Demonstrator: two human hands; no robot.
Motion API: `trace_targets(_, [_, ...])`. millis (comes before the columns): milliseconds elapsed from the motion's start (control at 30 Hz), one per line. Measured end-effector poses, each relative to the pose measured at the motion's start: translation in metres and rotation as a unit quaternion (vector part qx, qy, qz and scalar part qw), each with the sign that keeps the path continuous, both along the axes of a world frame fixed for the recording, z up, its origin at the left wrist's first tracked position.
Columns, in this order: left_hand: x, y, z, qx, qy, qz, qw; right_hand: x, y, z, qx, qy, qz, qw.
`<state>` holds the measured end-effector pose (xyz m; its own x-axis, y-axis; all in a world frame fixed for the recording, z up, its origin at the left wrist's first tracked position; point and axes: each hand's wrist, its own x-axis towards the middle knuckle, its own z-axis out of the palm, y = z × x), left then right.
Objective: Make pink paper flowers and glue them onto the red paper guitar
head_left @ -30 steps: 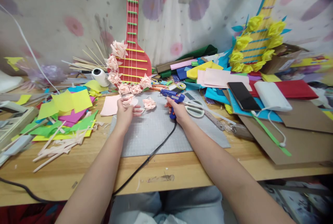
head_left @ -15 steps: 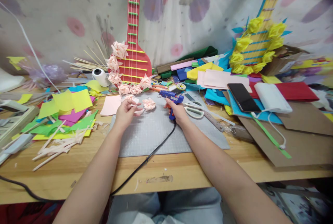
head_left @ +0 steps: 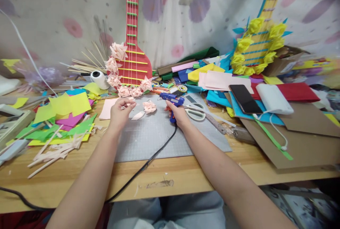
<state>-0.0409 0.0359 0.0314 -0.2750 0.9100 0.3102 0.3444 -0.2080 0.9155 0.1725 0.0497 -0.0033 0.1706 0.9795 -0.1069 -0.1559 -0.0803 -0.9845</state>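
My right hand [head_left: 177, 112] is wrapped round the grip of a blue glue gun [head_left: 171, 98], its nozzle toward the left. My left hand [head_left: 119, 112] is closed, thumb and fingertips together; what they pinch, if anything, I cannot make out. Behind those fingers some pale pink paper shows in part. A single pink paper petal [head_left: 138, 116] lies on the grey cutting mat [head_left: 151, 140], just right of my left hand. Between the hands sits a pink paper flower [head_left: 149, 106]. A red paper-covered lute shape [head_left: 135, 64] with pink flowers along its edge stands behind.
Scissors [head_left: 196, 112] and a metal ruler [head_left: 215, 123] lie right of the glue gun. The gun's black cord [head_left: 148, 163] crosses the mat. Coloured paper [head_left: 63, 106] and strips crowd the left; a phone [head_left: 244, 98], power bank [head_left: 275, 98] and cardboard [head_left: 278, 144] the right.
My left hand has drawn back a little to the left and its fingers have come together. The petal near its fingertips now lies apart from them. My right hand still holds the glue gun.
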Motion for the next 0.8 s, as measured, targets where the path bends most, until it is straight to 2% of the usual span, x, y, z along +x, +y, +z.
trace_targets(167, [0.018, 0.011, 0.019, -0.056, -0.092, -0.056, 0.993, 0.000, 0.000, 0.000, 0.005, -0.004, 0.001, 1.000])
trace_targets(333, [0.039, 0.021, 0.029, -0.172, -0.092, -0.067, 0.979, 0.000, 0.001, -0.001, 0.008, -0.004, 0.004, 1.000])
trace_targets(433, [0.044, 0.028, 0.025, -0.219, -0.077, -0.061, 0.971, 0.000, 0.002, -0.002, 0.009, -0.006, 0.003, 1.000])
trace_targets(533, [0.044, 0.037, 0.017, -0.236, -0.049, -0.046, 0.969, 0.000, 0.002, -0.003, 0.007, -0.009, 0.002, 1.000])
trace_targets(667, [0.041, 0.049, 0.004, -0.205, -0.010, 0.008, 0.979, 0.001, 0.002, -0.003, 0.010, -0.005, 0.008, 1.000])
trace_targets(800, [0.039, 0.054, -0.003, -0.181, 0.040, 0.036, 0.982, 0.001, 0.002, -0.003, 0.018, -0.002, 0.012, 1.000])
